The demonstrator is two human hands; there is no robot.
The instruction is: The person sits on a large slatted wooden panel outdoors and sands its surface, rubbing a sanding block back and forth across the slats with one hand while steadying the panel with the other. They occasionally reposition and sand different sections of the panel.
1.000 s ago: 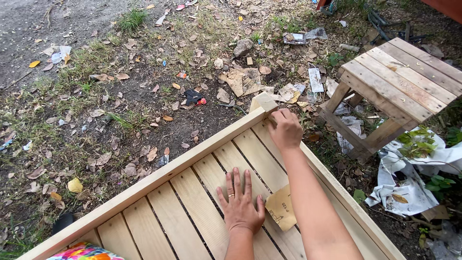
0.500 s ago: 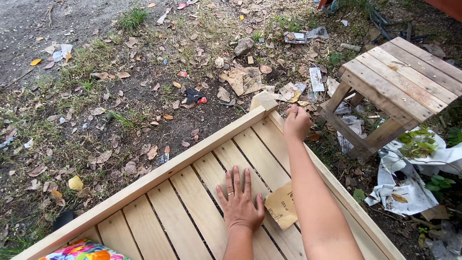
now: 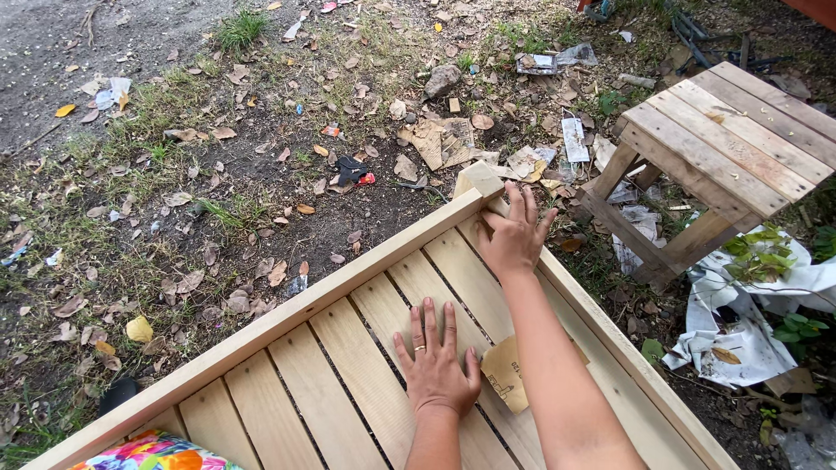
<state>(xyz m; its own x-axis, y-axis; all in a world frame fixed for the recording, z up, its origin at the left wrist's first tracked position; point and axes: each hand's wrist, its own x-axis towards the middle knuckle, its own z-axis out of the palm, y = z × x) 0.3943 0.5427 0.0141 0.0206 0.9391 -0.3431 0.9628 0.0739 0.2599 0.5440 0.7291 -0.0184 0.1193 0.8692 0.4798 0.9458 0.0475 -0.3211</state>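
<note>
Slatted wooden frame (image 3: 348, 348) of pale planks lies flat on littered ground, filling the lower half of the view. Left hand (image 3: 435, 361) rests palm down on the slats, fingers spread, gripping nothing. Right hand (image 3: 514, 239) presses at the frame's far corner beside a small wooden block (image 3: 481, 178), fingers loosely extended, holding nothing. Sandpaper sheet (image 3: 505, 374) lies on the slats, touching the left hand. A wooden stool (image 3: 723, 148) stands near the corner.

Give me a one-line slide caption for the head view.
Left hand flat on the slats, right hand at the frame corner, sandpaper between.
</note>
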